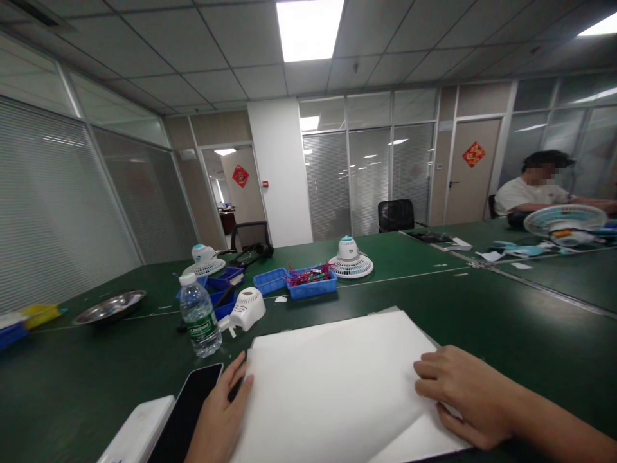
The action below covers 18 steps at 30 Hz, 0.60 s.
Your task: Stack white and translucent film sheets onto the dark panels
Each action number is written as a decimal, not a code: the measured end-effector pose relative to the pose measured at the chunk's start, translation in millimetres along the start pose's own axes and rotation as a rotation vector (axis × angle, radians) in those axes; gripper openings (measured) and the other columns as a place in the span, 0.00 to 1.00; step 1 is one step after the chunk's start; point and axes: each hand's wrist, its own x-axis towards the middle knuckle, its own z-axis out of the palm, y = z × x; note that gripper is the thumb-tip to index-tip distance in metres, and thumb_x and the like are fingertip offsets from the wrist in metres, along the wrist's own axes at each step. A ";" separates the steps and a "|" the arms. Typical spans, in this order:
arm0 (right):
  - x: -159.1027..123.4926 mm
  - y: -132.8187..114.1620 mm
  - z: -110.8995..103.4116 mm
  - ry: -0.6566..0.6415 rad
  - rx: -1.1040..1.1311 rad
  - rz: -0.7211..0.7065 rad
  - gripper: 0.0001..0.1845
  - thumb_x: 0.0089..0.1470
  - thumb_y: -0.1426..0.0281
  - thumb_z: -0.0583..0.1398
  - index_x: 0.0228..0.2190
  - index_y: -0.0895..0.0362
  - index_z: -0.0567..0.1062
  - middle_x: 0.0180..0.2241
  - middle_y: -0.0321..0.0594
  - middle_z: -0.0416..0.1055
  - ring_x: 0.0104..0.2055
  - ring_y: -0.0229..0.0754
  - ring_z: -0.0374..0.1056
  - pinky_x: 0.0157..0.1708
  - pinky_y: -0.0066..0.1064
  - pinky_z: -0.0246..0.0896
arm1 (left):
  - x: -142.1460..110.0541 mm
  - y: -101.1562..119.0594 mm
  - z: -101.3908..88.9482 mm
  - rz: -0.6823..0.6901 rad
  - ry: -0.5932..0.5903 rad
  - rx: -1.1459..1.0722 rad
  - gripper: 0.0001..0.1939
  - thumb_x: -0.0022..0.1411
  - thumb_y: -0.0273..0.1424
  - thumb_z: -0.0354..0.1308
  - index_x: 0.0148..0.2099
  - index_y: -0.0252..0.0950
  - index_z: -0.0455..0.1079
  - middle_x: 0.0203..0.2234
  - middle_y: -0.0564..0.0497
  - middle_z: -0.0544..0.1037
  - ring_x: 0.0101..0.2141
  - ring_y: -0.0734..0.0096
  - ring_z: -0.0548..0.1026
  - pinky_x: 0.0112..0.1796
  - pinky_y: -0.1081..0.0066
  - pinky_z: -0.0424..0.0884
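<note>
A large white sheet of paper [328, 379] lies on the green table in front of me, with a crease or flap at its lower right. My left hand [219, 411] rests along the left edge of the paper, fingers apart, holding nothing. At the opposite edge, my right hand [465, 395] has its fingers curled onto the paper, with the thumb near the flap. Beside my left hand lie a black phone [187, 411] and a white box-like object [137, 431]. A water bottle [200, 321] stands upright beyond the phone.
Behind the paper are a white plastic housing [248, 308], a blue tray [313, 289] of wired parts and a white fan part [351, 260]. A metal dish [110, 307] sits at left. On the right, a person [535, 183] sits behind a fan cage [563, 220].
</note>
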 end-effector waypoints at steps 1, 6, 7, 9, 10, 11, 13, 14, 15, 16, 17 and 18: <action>0.9 -3.4 -0.8 -0.010 -0.006 0.000 0.08 0.44 0.73 0.56 0.31 0.54 0.70 0.33 0.39 0.70 0.35 0.47 0.67 0.32 0.37 0.47 | 0.6 -2.2 0.3 0.007 -0.018 -0.008 0.39 0.55 0.49 0.63 0.65 0.34 0.65 0.58 0.39 0.75 0.59 0.49 0.71 0.59 0.52 0.66; 4.3 -20.0 -4.1 -0.062 -0.028 0.022 0.11 0.44 0.71 0.56 0.33 0.53 0.71 0.33 0.40 0.71 0.34 0.49 0.68 0.30 0.36 0.46 | 5.1 -7.8 -0.7 0.033 -0.110 0.003 0.39 0.57 0.47 0.62 0.66 0.32 0.63 0.63 0.39 0.68 0.62 0.51 0.68 0.63 0.52 0.59; 4.6 -22.7 -4.4 -0.069 -0.030 0.028 0.11 0.44 0.71 0.56 0.34 0.53 0.72 0.33 0.41 0.71 0.33 0.49 0.68 0.30 0.36 0.46 | 5.3 -7.3 -1.0 0.027 -0.124 0.016 0.40 0.57 0.47 0.62 0.66 0.32 0.63 0.64 0.39 0.68 0.61 0.50 0.69 0.63 0.51 0.60; 4.7 -26.8 -4.3 -0.071 -0.031 0.031 0.12 0.45 0.70 0.56 0.35 0.53 0.72 0.33 0.41 0.71 0.34 0.50 0.68 0.29 0.36 0.46 | 4.9 -5.5 -1.4 0.015 -0.141 0.047 0.41 0.57 0.47 0.62 0.67 0.32 0.61 0.64 0.38 0.67 0.61 0.50 0.69 0.62 0.50 0.60; 4.8 -28.1 -3.9 -0.067 -0.031 0.030 0.12 0.45 0.70 0.56 0.35 0.53 0.72 0.34 0.41 0.71 0.34 0.50 0.69 0.29 0.36 0.46 | 4.5 -4.6 -1.5 0.013 -0.141 0.061 0.42 0.57 0.47 0.61 0.68 0.31 0.59 0.65 0.38 0.66 0.61 0.49 0.68 0.62 0.50 0.60; 4.8 -29.0 -3.4 -0.064 -0.031 0.030 0.12 0.46 0.70 0.56 0.36 0.53 0.72 0.34 0.41 0.71 0.34 0.50 0.69 0.30 0.36 0.47 | 4.0 -3.6 -1.5 0.021 -0.136 0.075 0.43 0.57 0.47 0.61 0.68 0.30 0.59 0.65 0.37 0.65 0.62 0.49 0.68 0.63 0.50 0.59; 5.2 -29.6 -1.5 -0.058 -0.035 0.038 0.13 0.46 0.71 0.56 0.37 0.53 0.72 0.34 0.42 0.71 0.34 0.51 0.69 0.30 0.36 0.47 | 3.0 -1.5 -1.5 0.060 -0.116 0.120 0.42 0.56 0.47 0.61 0.67 0.30 0.62 0.66 0.38 0.63 0.64 0.48 0.65 0.64 0.49 0.56; 5.6 -29.5 -0.2 -0.053 -0.039 0.047 0.13 0.46 0.71 0.56 0.37 0.53 0.72 0.34 0.42 0.71 0.34 0.51 0.69 0.30 0.36 0.47 | 2.5 -0.2 -1.6 0.083 -0.105 0.152 0.40 0.56 0.47 0.62 0.65 0.31 0.64 0.67 0.39 0.63 0.64 0.47 0.63 0.64 0.49 0.54; 6.1 -29.3 1.2 -0.046 -0.045 0.057 0.14 0.47 0.71 0.55 0.38 0.53 0.72 0.34 0.42 0.71 0.34 0.51 0.69 0.30 0.36 0.47 | 2.1 1.3 -1.6 0.103 -0.098 0.187 0.38 0.55 0.47 0.62 0.64 0.32 0.67 0.67 0.40 0.62 0.65 0.47 0.62 0.65 0.48 0.53; 6.6 -29.1 2.6 -0.040 -0.053 0.065 0.14 0.47 0.71 0.55 0.38 0.53 0.72 0.34 0.43 0.71 0.34 0.51 0.70 0.30 0.36 0.47 | 1.6 2.9 -1.7 0.119 -0.098 0.221 0.37 0.54 0.47 0.62 0.62 0.33 0.70 0.67 0.41 0.62 0.65 0.46 0.61 0.65 0.48 0.53; 7.1 -28.8 4.2 -0.034 -0.059 0.068 0.13 0.48 0.71 0.55 0.38 0.53 0.72 0.34 0.43 0.71 0.34 0.52 0.70 0.30 0.36 0.47 | 1.2 4.6 -1.9 0.131 -0.103 0.251 0.35 0.54 0.47 0.62 0.61 0.34 0.71 0.67 0.42 0.62 0.66 0.46 0.60 0.65 0.48 0.53; 7.6 -28.6 5.7 -0.028 -0.066 0.069 0.13 0.48 0.71 0.54 0.38 0.54 0.72 0.34 0.43 0.71 0.34 0.52 0.70 0.29 0.36 0.47 | 0.6 6.2 -2.0 0.140 -0.112 0.278 0.35 0.54 0.47 0.61 0.60 0.35 0.72 0.67 0.43 0.62 0.66 0.46 0.60 0.65 0.48 0.53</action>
